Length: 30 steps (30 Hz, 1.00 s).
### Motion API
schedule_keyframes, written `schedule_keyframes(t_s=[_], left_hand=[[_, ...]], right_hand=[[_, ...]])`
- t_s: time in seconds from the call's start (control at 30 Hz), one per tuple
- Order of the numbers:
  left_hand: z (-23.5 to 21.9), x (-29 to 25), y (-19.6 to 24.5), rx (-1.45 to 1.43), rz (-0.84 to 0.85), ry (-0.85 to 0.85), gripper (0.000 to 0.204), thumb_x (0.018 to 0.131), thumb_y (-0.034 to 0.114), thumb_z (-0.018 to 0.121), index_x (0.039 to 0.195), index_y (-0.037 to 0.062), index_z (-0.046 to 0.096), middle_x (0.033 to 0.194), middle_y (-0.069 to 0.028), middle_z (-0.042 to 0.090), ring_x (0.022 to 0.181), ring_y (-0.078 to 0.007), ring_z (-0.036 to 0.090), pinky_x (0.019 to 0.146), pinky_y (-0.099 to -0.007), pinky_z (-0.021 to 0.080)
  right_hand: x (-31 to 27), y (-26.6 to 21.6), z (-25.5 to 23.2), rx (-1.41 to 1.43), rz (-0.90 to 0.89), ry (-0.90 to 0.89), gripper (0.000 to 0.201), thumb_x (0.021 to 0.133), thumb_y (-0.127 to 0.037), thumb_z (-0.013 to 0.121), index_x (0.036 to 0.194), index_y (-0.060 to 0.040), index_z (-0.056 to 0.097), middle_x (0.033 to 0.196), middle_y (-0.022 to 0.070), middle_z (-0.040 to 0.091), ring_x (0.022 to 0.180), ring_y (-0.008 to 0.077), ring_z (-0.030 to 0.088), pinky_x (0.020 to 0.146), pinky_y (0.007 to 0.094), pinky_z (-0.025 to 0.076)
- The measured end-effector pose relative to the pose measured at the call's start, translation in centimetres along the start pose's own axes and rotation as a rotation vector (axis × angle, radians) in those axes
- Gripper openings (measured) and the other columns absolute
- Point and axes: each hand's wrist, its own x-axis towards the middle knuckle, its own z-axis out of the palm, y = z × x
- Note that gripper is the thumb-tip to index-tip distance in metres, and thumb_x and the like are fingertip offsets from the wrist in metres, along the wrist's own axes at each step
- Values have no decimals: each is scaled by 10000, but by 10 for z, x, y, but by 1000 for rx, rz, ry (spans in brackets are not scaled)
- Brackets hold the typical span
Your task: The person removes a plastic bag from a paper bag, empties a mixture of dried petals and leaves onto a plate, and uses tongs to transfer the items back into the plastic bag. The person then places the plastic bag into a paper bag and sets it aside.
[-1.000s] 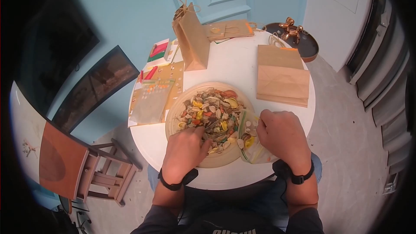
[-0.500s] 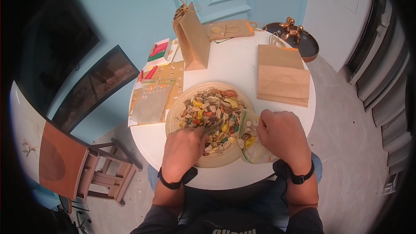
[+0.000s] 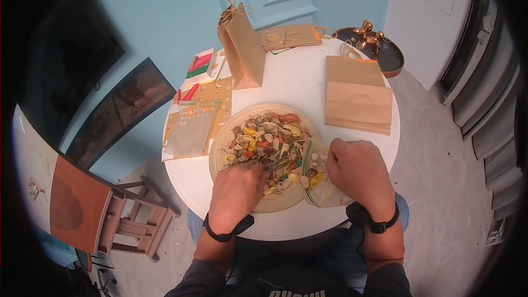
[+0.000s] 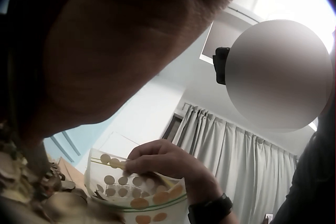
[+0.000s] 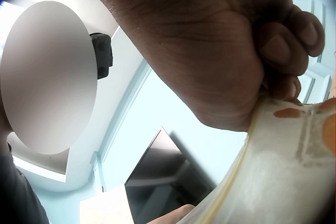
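Observation:
A round tan tray [image 3: 220, 132] on the white table is heaped with small shell-like pieces [image 3: 269, 137] in beige, yellow, orange and green. My left hand [image 3: 237, 190] is low over the tray's near left part, fingers curled down at the heap. From its fingers a slim greyish tool [image 3: 279, 164] reaches into the pieces; its exact kind is unclear. At the tray's right edge, my right hand [image 3: 360, 173] grips the rim of a clear zip bag [image 3: 328, 191] with printed dots. The bag's mouth gapes toward the tray, with a few pieces inside.
A brown paper bag [image 3: 242, 49] stands behind the tray; another paper bag [image 3: 360, 99] lies at the right. Folded paper bags [image 3: 291, 37] lie at the back. To the left are a second zip bag [image 3: 190, 132] and a box [image 3: 201, 66] with coloured items.
My left hand has shifted slightly, and the greyish tool shows more plainly among the pieces. The right hand and the zip bag stay in place.

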Motion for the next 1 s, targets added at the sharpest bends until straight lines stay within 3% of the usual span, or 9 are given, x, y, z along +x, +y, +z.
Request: schedule_keyframes(t_s=[0.17,0.37,0.47,0.6,0.7,0.8,0.9,1.0], left_hand=[[-3,1,-3,-40,17,46,187,986,200,823,905,41,767,837,-174,766,798,-420,757,720,-536,588],[-24,-3,4,-121,-57,171,160,941,149,886,1032,30,828,844,-191,766,805,-412,763,708,-498,589],[-27,-8,8,-305,124,147,230,923,129,910,1106,14,833,872,-187,773,805,-405,765,713,-476,597],[-29,-9,23,-348,240,19,277,918,136,915,1145,6,823,929,-170,785,802,-395,766,719,-456,603],[-28,-8,11,-334,144,85,297,924,149,911,1162,-3,822,923,-176,787,798,-381,774,714,-452,601],[-33,-6,-12,-241,-9,170,311,931,198,893,1160,5,809,934,-212,773,825,-433,752,745,-517,600],[-33,0,-39,-150,-181,182,308,926,199,889,1153,7,810,949,-233,778,848,-439,763,755,-520,595],[-23,6,-66,-67,-217,164,316,943,240,882,1151,11,817,951,-249,780,881,-455,772,784,-535,591]], right_hand=[[0,0,-1,5,4,2,206,995,-168,740,870,-5,733,722,216,730,716,415,755,728,514,611],[-1,1,0,16,-10,10,204,993,-168,740,869,-6,732,714,216,724,715,416,754,723,516,609],[-1,0,-1,14,-8,4,209,991,-169,744,860,-8,724,714,214,723,720,420,754,721,518,606],[-1,-2,-3,10,9,15,219,992,-170,743,850,-6,712,729,217,728,732,425,753,722,520,600],[-1,-2,-4,19,18,13,230,993,-176,745,844,-5,706,741,222,731,735,429,748,724,526,596],[-1,-1,-3,23,21,14,237,992,-180,751,839,-5,702,743,223,729,732,435,741,724,533,592],[0,-1,0,22,19,13,237,988,-178,755,835,-6,700,742,223,727,731,442,737,724,536,589],[0,-4,-1,22,19,6,230,983,-171,756,835,-5,700,745,225,728,735,446,736,723,536,588]])
